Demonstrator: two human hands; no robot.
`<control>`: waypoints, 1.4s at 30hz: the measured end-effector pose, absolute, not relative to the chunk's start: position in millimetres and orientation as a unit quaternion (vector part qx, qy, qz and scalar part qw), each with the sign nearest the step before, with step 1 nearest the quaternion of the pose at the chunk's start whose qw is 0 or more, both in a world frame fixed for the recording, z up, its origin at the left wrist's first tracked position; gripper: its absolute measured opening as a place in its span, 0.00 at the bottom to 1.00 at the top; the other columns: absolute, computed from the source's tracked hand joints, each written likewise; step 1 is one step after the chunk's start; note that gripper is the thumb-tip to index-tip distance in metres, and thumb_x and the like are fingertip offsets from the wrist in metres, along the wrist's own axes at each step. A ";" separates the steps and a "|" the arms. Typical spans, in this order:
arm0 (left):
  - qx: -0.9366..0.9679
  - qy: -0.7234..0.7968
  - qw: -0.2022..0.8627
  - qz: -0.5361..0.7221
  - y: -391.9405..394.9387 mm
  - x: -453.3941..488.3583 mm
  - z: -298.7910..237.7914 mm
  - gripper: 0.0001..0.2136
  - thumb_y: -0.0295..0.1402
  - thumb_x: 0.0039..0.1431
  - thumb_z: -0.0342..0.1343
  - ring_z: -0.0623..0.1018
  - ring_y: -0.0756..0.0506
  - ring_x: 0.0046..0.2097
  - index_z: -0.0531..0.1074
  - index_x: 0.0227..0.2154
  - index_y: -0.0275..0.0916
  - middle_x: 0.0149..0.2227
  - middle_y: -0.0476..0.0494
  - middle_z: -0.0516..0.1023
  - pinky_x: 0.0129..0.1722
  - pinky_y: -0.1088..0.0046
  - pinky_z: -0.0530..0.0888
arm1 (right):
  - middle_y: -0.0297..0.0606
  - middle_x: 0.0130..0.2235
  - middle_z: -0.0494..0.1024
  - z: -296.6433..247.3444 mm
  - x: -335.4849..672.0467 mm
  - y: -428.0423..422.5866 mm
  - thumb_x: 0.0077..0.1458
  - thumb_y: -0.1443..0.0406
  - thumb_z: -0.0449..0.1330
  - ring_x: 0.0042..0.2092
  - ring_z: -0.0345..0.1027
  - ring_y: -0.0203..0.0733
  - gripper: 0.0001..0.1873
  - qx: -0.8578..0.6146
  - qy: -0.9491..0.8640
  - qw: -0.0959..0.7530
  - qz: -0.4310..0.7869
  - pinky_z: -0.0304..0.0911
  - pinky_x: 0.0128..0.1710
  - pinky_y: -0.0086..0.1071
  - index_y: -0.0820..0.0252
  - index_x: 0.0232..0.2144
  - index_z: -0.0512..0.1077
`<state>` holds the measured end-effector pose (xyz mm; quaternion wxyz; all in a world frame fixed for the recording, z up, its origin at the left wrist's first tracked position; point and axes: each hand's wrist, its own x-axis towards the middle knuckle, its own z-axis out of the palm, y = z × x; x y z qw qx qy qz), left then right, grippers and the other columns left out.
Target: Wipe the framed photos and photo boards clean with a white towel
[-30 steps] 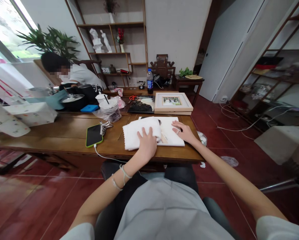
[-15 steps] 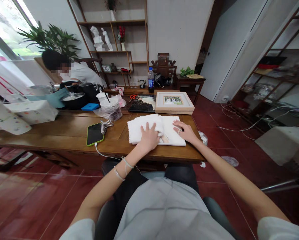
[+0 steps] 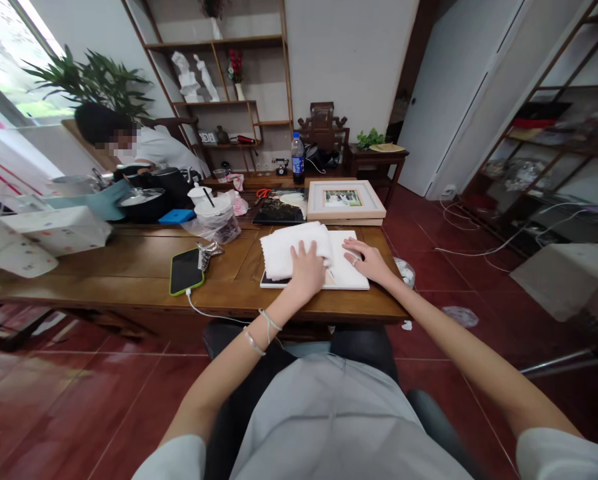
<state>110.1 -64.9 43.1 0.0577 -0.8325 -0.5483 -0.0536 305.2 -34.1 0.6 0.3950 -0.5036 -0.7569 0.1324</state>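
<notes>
My left hand lies flat, fingers spread, on a folded white cloth that rests over the left part of a white flat board or frame on the wooden table. On the board's right part my right hand presses down with its fingers stretched out. Part of a picture peeks out under the cloth beside my left hand. Neither hand grips anything.
A light wooden picture frame and a dark picture lie beyond the board. A green-cased phone on a cable, a bagged cup, a bottle and boxes stand left. Another person sits at the far left.
My left hand has slid the white cloth to the right and a little away, further onto the board. My right hand stays on the board.
</notes>
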 end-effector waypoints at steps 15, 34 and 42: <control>-0.886 -0.461 0.032 -0.039 -114.9 119.6 55.0 0.16 0.32 0.62 0.46 0.56 0.26 0.63 0.75 0.47 0.36 0.64 0.36 0.57 0.57 0.40 0.58 | 0.35 0.53 0.74 4.9 307.7 -35.3 0.47 0.72 0.55 0.60 0.60 0.47 0.24 -0.497 -0.764 0.387 0.137 0.54 0.61 0.43 0.52 0.46 0.76; -0.877 -0.476 0.028 -0.066 -33.5 130.4 47.2 0.17 0.36 0.64 0.44 0.54 0.32 0.64 0.73 0.49 0.38 0.64 0.40 0.57 0.61 0.46 0.53 | 0.36 0.52 0.75 3.4 305.7 -34.9 0.53 0.66 0.58 0.59 0.61 0.48 0.15 -0.499 -0.759 0.396 0.135 0.54 0.61 0.45 0.52 0.43 0.77; -0.866 -0.497 0.054 -0.009 -104.1 132.7 59.4 0.16 0.32 0.63 0.46 0.57 0.26 0.62 0.75 0.48 0.34 0.63 0.33 0.58 0.56 0.45 0.58 | 0.37 0.53 0.74 6.2 307.0 -36.4 0.48 0.72 0.55 0.60 0.61 0.48 0.21 -0.497 -0.765 0.384 0.138 0.54 0.61 0.44 0.53 0.44 0.77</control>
